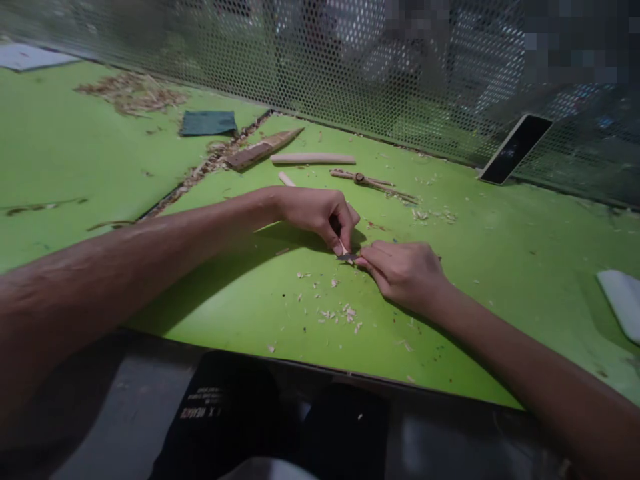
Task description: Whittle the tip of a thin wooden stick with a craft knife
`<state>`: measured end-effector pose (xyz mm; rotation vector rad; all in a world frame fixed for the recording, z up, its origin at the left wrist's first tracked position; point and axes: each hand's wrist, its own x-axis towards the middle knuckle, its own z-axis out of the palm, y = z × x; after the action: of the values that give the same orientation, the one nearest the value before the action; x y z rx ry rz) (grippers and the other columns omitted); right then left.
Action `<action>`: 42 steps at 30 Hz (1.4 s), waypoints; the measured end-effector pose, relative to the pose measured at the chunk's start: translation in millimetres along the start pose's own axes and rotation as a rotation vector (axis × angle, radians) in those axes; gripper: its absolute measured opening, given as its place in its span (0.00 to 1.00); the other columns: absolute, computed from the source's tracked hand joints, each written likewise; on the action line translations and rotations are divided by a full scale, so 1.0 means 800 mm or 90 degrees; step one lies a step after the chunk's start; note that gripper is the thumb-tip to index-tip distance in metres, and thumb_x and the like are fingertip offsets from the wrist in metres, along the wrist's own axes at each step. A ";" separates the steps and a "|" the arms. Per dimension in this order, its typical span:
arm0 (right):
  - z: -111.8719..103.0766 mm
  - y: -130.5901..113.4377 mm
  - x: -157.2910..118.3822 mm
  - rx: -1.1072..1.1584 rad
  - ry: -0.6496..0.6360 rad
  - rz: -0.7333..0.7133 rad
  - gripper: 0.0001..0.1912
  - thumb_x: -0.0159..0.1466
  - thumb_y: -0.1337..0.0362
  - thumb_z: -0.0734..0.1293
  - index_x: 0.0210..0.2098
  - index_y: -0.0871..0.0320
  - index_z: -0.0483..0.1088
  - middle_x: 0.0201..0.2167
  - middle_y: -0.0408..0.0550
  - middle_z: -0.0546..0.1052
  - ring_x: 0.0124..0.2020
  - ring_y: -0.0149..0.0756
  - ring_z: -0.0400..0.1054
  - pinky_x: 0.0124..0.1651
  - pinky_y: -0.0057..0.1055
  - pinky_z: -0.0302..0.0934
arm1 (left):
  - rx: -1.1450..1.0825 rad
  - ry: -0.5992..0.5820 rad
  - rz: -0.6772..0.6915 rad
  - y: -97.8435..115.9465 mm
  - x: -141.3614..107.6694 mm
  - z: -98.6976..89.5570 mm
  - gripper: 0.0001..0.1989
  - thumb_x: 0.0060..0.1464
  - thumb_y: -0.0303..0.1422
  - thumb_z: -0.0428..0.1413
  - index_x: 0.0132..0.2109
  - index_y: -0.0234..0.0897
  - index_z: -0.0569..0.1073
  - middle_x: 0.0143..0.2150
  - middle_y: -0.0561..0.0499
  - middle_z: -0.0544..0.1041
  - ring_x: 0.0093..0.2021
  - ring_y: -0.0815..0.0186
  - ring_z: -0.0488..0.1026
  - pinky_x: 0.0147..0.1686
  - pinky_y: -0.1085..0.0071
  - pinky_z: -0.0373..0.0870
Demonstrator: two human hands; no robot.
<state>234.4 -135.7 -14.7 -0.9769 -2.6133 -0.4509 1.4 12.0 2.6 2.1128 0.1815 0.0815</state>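
Note:
My left hand [320,213] is closed on a thin, pale wooden stick, whose whittled tip [343,249] pokes out below the fingers. Behind the wrist a pale stick end [286,179] shows; whether it belongs to the same stick is hidden. In my right hand [403,270] the fingers are pinched round a small knife, with its dark blade [346,257] pointing left and against the stick's tip. Most of the knife's handle is covered by the fingers. Small wood shavings [345,312] lie scattered on the green table [225,300] below both hands.
Beyond my hands lie a pointed piece of wood [265,148], a peeled stick [313,159] and forked twigs [373,181]. A dark green sheet [208,123] and a shavings pile [133,92] are farther left. A phone [516,149] leans against the perforated screen [350,73].

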 end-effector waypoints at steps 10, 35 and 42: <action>-0.005 0.003 -0.007 0.025 -0.017 0.009 0.16 0.80 0.65 0.64 0.37 0.59 0.78 0.27 0.44 0.80 0.23 0.32 0.68 0.24 0.33 0.50 | 0.001 -0.006 0.007 -0.003 0.000 -0.001 0.09 0.56 0.40 0.73 0.42 0.43 0.90 0.38 0.49 0.84 0.39 0.65 0.78 0.42 0.69 0.70; 0.007 0.006 0.001 0.074 0.007 0.023 0.17 0.81 0.62 0.64 0.38 0.57 0.79 0.29 0.44 0.82 0.25 0.31 0.70 0.27 0.32 0.55 | 0.000 -0.009 0.014 0.001 0.003 -0.001 0.06 0.54 0.35 0.73 0.40 0.43 0.90 0.38 0.50 0.84 0.39 0.66 0.78 0.43 0.70 0.70; -0.001 0.003 0.000 0.064 -0.004 0.010 0.16 0.80 0.66 0.64 0.36 0.58 0.77 0.27 0.42 0.80 0.22 0.29 0.66 0.25 0.29 0.53 | 0.013 0.002 0.009 0.002 0.001 0.000 0.06 0.54 0.35 0.74 0.40 0.42 0.90 0.37 0.50 0.84 0.38 0.66 0.78 0.41 0.69 0.69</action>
<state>235.8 -134.4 -13.8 -0.9681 -2.6045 -0.3102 2.3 11.6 3.7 2.1353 0.1699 0.0918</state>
